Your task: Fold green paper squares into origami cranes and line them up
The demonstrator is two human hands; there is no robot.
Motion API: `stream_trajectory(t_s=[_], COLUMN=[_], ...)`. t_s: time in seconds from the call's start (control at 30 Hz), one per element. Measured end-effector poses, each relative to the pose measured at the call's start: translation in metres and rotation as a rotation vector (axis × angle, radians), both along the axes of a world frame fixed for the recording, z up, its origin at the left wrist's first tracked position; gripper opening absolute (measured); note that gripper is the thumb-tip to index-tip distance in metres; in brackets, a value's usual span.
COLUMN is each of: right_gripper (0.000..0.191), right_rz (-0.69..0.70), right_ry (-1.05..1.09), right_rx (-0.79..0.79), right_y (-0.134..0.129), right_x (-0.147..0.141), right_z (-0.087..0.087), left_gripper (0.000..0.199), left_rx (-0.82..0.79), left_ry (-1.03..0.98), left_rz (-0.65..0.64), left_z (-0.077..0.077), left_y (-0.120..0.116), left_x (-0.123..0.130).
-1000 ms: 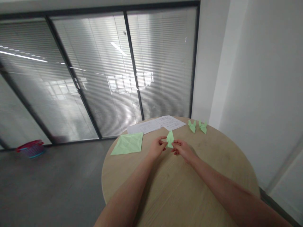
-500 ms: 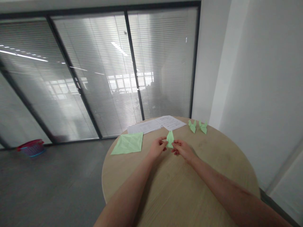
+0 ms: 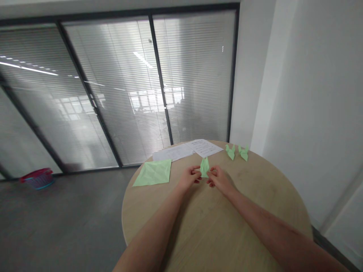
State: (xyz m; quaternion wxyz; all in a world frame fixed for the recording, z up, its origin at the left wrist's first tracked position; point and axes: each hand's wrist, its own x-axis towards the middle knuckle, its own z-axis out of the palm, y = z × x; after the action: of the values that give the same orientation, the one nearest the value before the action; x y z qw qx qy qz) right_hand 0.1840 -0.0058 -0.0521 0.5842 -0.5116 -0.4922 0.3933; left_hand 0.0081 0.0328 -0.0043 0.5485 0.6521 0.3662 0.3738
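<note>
A small piece of folded green paper [image 3: 204, 168] stands between my two hands, with creases running lengthwise and its upper end split into two points. My left hand [image 3: 191, 176] pinches its left side between thumb and fingers. On the right edge, my right hand [image 3: 217, 176] grips it the same way, fingers curled. To the left lies a creased sheet of green paper [image 3: 154, 173], spread flat. Toward the back right sit two finished-looking folded green paper figures, one origami figure [image 3: 230, 152] beside another origami figure [image 3: 243, 152].
The round wooden table [image 3: 255, 189] carries everything. Printed white sheets [image 3: 205, 148] lie along its far edge, beyond my hands. A red and blue basket [image 3: 38, 178] is on the floor at left. Glass partitions with blinds [image 3: 195, 75] rise behind, and a white wall stands right.
The folded paper's single top point has parted into two, and its body looks wider. Both hands keep their hold and have shifted only slightly.
</note>
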Motion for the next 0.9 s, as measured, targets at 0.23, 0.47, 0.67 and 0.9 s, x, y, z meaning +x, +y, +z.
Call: stream_trajectory(t_s=[0.23,0.47,0.67,0.9], right_gripper=[0.02,0.022,0.028,0.026], right_rz=[0.084,0.126,0.211,0.168], right_ry=[-0.088,-0.111,-0.152,-0.183], right_rx=[0.009,0.023,0.063,0.059], right_y=[-0.0023,-0.0049,-0.0051,-0.0014], right_x=[-0.0024,-0.0051,-0.0037,-0.0013], right_z=[0.0013,0.0042,0.0032,-0.0012], left_gripper=[0.041,0.038,0.037,0.032], left_rx=[-0.03,0.041,0.17,0.137], left_ry=[-0.021,-0.002,0.043,0.056], left_rz=[-0.029,0.01,-0.013,-0.066], left_z=[-0.0036,-0.0086,-0.0054,-0.0094], left_y=[0.0006,0.005,0.0064,0.009], left_x=[0.0007,0.0013,-0.0005,-0.001])
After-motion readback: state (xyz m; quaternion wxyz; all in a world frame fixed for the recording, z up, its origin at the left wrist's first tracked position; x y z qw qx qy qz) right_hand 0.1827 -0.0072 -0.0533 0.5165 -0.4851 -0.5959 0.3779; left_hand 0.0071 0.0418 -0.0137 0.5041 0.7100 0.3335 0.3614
